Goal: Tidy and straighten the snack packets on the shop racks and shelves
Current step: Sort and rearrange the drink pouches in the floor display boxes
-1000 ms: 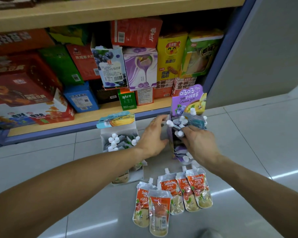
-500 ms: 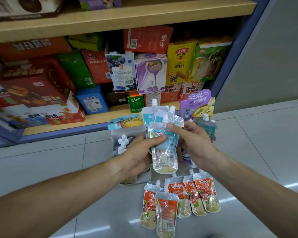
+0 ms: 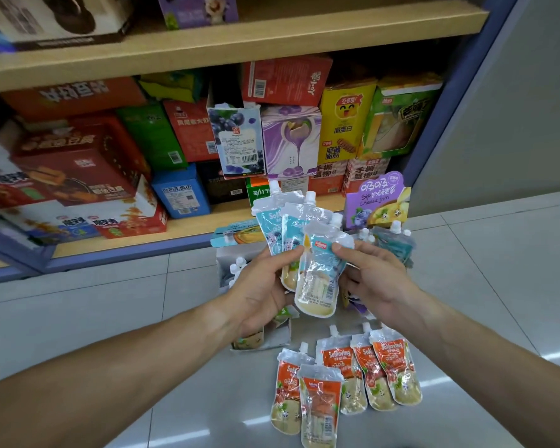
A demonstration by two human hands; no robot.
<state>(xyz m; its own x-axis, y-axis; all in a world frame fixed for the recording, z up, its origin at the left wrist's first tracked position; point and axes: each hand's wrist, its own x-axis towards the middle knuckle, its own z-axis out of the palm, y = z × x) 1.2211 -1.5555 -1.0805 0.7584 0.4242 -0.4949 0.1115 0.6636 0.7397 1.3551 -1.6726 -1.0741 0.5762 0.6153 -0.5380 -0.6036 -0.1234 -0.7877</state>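
Sorting step: both hands up over the floor w/ a fan of blue spout pouches (image 3: 304, 240), in front of the lower shelf (image 3: 188, 227). Left hand (image 3: 265, 286) grips the back ones, thumb on top; right hand (image 3: 375, 279) pinches the front pouch by its side. Five orange spout pouches (image 3: 346, 379) lie grouped on the floor tiles (image 3: 466, 286). Next, prob.: square the blue ones into a stack & lay them beside the orange group or into the white display box (image 3: 230, 270), keeping flavours separate.

glossy plastic pouches (image 3: 317, 279), matt wooden shelf (image 3: 240, 43)
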